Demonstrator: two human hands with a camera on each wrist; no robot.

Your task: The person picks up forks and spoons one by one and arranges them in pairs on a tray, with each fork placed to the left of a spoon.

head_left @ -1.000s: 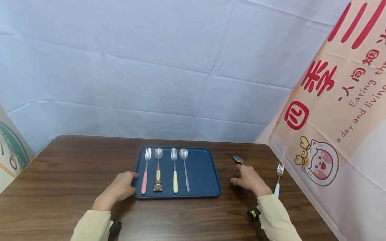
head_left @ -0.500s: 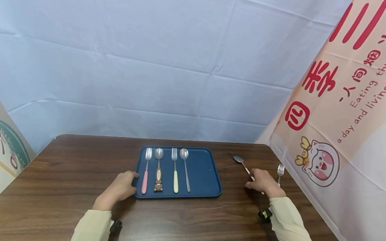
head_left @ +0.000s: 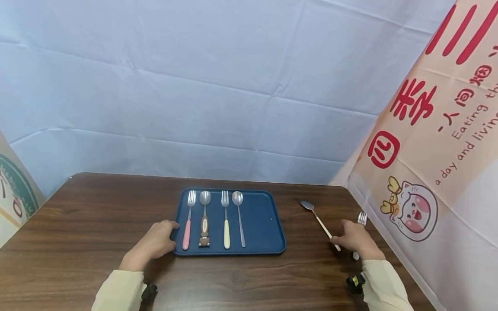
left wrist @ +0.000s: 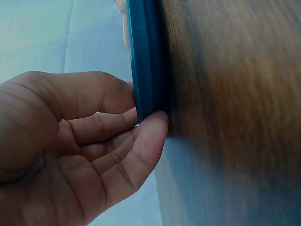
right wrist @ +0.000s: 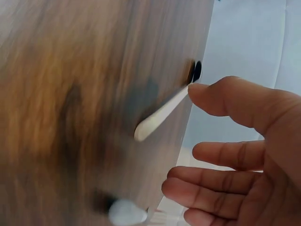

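- Spoon [head_left: 319,219] with a pale handle lies on the bare table [head_left: 97,216] right of the tray [head_left: 260,224], its long axis running diagonally: the bowl points away and leftward, the handle end toward the right hand [head_left: 355,241].
- Just beyond that hand lies a fork [head_left: 361,220], tines pointing away; the hand covers most of its handle.
- Right hand hovers low, palm down, fingers loosely spread and gripping nothing; in the right wrist view the thumb tip sits at the spoon's handle, though actual contact is unclear.
- Left hand [head_left: 153,242] holds the tray's near left corner, thumb on the rim, fingers curled against the edge.
- Counted: three spoons and three forks in all; the tray carries two of each, alternating, heads pointing away.
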